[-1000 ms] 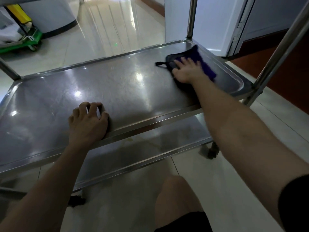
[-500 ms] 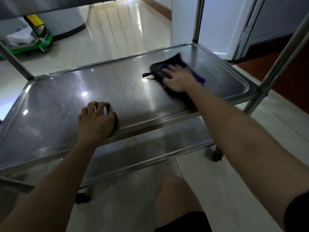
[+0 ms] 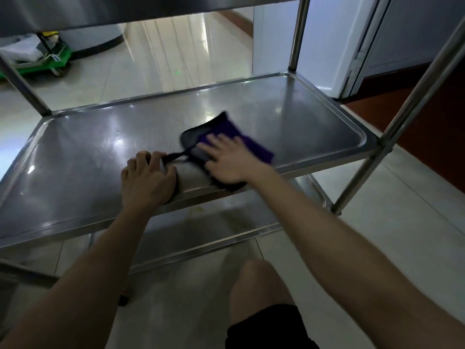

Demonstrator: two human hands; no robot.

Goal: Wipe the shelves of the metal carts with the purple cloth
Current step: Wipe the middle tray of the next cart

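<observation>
The purple cloth (image 3: pixel 227 149) lay on the middle shelf (image 3: pixel 88 157) of the metal cart (image 3: pixel 299 36), close to the shelf's near edge and a little right of its centre. Its long axis ran on a diagonal, from the far left toward the near right, with one corner pointing away toward the far rim. A dark border framed the purple face, and a thin dark loop (image 3: pixel 176 156) trailed off its left side toward the left hand.

The right hand (image 3: pixel 229 161) pressed flat on the cloth, palm down, fingers (image 3: pixel 216 144) spread and straight, gripping nothing. The left hand (image 3: pixel 147 180) rested on the shelf's near edge just beside the cloth, its fingers curled under with the tips on the steel; whether they touched the loop could not be made out.

The right hand and the cloth were smeared by motion blur, so the near end of the cloth under the palm was hard to read. The top shelf (image 3: pixel 125 11) was cut off by the upper edge of the view, showing only its underside. The bottom shelf (image 3: pixel 226 217) showed through the gap under the middle one, partly hidden by both forearms, with a pale yellowish mark on it. A bare knee (image 3: pixel 259 280) rose in the foreground. Far left, a green trolley (image 3: pixel 54 62) was half hidden behind a cart post (image 3: pixel 22 89), with pale bags heaped in it.
</observation>
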